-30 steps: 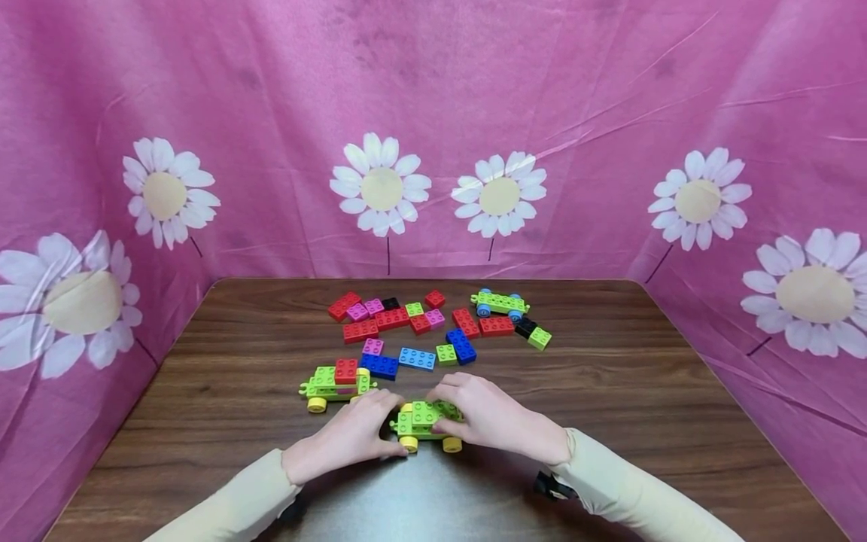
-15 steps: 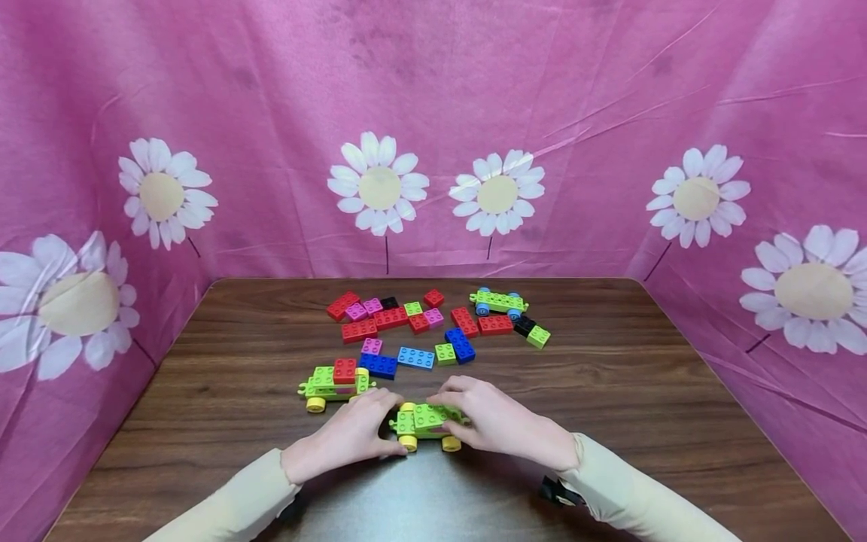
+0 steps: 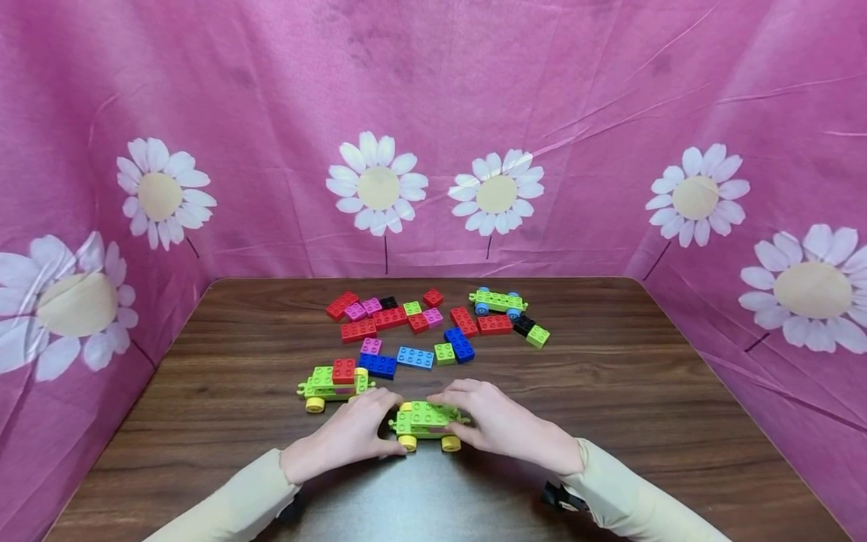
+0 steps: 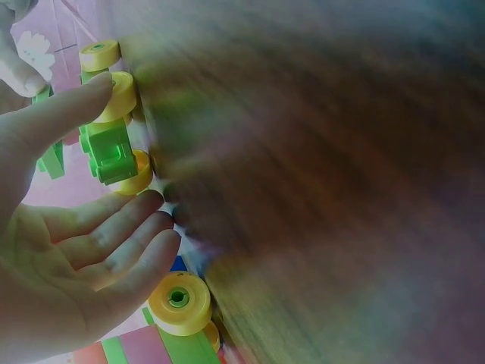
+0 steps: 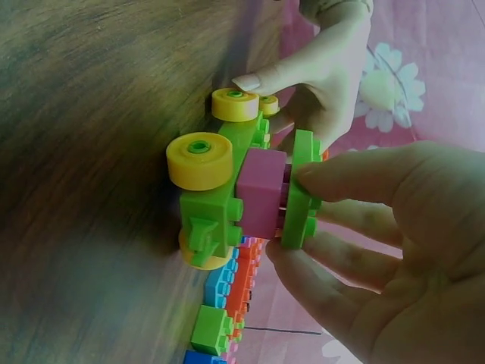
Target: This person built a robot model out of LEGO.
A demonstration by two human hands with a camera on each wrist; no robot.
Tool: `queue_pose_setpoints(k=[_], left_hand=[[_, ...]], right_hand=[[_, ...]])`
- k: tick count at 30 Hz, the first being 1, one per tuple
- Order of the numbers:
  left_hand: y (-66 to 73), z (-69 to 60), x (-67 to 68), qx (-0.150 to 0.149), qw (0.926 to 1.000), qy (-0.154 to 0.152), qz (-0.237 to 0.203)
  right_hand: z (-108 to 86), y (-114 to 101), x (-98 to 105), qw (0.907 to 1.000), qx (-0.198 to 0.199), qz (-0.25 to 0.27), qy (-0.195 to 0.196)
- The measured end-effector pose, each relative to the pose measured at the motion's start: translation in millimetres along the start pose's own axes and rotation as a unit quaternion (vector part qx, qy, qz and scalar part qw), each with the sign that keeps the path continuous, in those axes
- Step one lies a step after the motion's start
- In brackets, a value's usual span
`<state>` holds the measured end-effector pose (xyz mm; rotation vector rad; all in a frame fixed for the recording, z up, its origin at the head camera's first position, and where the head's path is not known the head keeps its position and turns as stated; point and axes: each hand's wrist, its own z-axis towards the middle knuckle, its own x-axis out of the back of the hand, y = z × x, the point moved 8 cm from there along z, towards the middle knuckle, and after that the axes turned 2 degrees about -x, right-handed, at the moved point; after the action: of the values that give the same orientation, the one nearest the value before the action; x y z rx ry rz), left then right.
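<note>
My left fingers (image 4: 91, 246) hold the car base (image 5: 208, 208), near centre, by its left end; my right fingers (image 5: 352, 178) pinch the green plate (image 5: 295, 216) above its pink brick (image 5: 260, 193). The brick looks seated; the gap suggests the plate isn't pressed home.

Pink cloth (image 3: 433, 83): hangs ahead of me and along both sides, creased, faintly smudged in places.
Daisies (image 3: 378, 187): six white ones across the cloth, pale yellow centres, thin dark stems.
Tabletop (image 3: 596, 376): brown wood grain before me, far corners rounded.
Light: a pale sheen (image 3: 400, 497) on the wood nearest me.
</note>
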<state>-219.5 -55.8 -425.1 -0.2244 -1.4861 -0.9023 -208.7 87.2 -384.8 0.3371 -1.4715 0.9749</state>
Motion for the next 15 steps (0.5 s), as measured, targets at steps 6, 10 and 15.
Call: queue_pose_setpoints(k=[6,10,15], left_hand=[[0.0,-0.3,0.1,0.000,1.0000,0.001,0.001],[-1.0,-0.3,-0.4,0.004,1.0000,-0.001,0.002],[-1.2,-0.5,-0.3,0.005,1.0000,-0.001,0.002]], right_hand=[[0.3,3.2,0.2,0.9997,-0.021,0.010,0.006],[0.4,5.2,-1.0,0.9992,-0.027,0.028,0.005],[0.0,5.7,-2.1,0.9992,-0.028,0.024,0.014]])
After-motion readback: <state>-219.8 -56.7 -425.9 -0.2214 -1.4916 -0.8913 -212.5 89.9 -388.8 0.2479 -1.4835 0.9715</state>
